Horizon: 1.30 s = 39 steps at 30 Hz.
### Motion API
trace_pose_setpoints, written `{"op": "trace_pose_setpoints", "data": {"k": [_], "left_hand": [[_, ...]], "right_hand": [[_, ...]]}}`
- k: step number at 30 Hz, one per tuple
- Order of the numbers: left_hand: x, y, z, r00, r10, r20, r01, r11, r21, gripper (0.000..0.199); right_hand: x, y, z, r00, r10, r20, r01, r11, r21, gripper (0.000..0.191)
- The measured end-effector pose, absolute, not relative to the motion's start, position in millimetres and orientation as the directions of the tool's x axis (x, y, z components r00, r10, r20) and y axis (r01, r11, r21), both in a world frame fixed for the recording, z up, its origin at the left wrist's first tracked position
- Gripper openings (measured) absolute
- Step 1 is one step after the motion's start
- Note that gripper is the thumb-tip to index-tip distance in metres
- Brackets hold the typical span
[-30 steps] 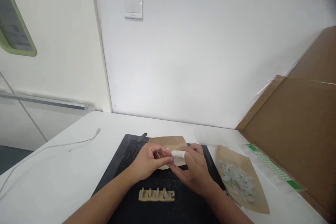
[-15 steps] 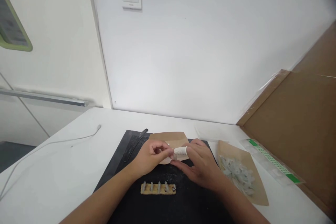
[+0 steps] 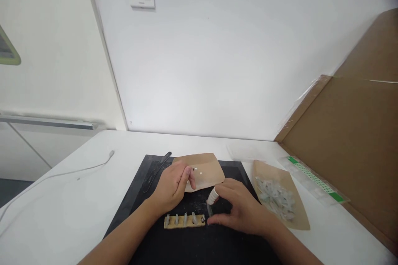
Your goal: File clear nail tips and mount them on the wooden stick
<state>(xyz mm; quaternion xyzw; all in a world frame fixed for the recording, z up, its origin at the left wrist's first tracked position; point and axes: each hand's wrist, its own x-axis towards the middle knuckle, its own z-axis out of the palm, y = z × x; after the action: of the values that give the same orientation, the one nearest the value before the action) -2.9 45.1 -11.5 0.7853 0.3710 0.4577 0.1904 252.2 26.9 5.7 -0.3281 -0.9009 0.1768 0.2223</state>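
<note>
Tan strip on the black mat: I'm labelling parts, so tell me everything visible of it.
The tan strip is narrow and roughly rectangular, its material unclear. It lies flat, crosswise, on the black mat. Spaced greyish pieces sit along it, with a shiny round bit at its right end. The right hand is close to that end; contact is unclear.

The single view looks from the wearer's head, above the near side of the desk (image 3: 77,198), facing forward and down. It takes in the desk's far left corner and far edge, which crosses just below mid-picture, and the wall (image 3: 202,62) rising behind. It sits near: both forearms (image 3: 130,227) enter from below, within arm's reach.
</note>
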Motion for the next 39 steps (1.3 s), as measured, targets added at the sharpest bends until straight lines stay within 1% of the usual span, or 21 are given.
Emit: {"op": "trace_pose_setpoints", "data": {"k": [4,9,13,18,25,32,39], "left_hand": [[-5,44,-12,0.393,0.705,0.591,0.391,-0.709,0.586,0.048],[-8,45,-13,0.469,0.633,0.616,0.342,-0.773,0.534,0.045],[-9,45,-12,0.487,0.606,0.629,0.327,-0.794,0.512,0.042],[-6,45,-11,0.506,0.577,0.641,0.334,-0.816,0.471,0.041],[-7,45,-12,0.478,0.563,0.674,0.355,-0.826,0.438,0.037],[-7,44,-11,0.508,0.558,0.656,0.362,-0.829,0.426,0.035],[-6,42,-7,0.55,0.545,0.633,0.364,-0.839,0.405,0.032]], "right_hand": [[251,25,0,-0.693,0.66,0.291,0.488,0.726,-0.484,0.04],[248,22,-5,-0.697,0.645,0.313,0.482,0.745,-0.461,0.041],[245,21,-5,-0.715,0.606,0.348,0.436,0.776,-0.455,0.037],[244,22,-5,-0.717,0.594,0.364,0.436,0.79,-0.431,0.04],[243,23,-8,-0.726,0.568,0.387,0.416,0.812,-0.41,0.043],[242,23,-10,-0.734,0.558,0.386,0.428,0.822,-0.375,0.045],[242,24,-10,-0.742,0.55,0.383,0.434,0.83,-0.351,0.041]]}}
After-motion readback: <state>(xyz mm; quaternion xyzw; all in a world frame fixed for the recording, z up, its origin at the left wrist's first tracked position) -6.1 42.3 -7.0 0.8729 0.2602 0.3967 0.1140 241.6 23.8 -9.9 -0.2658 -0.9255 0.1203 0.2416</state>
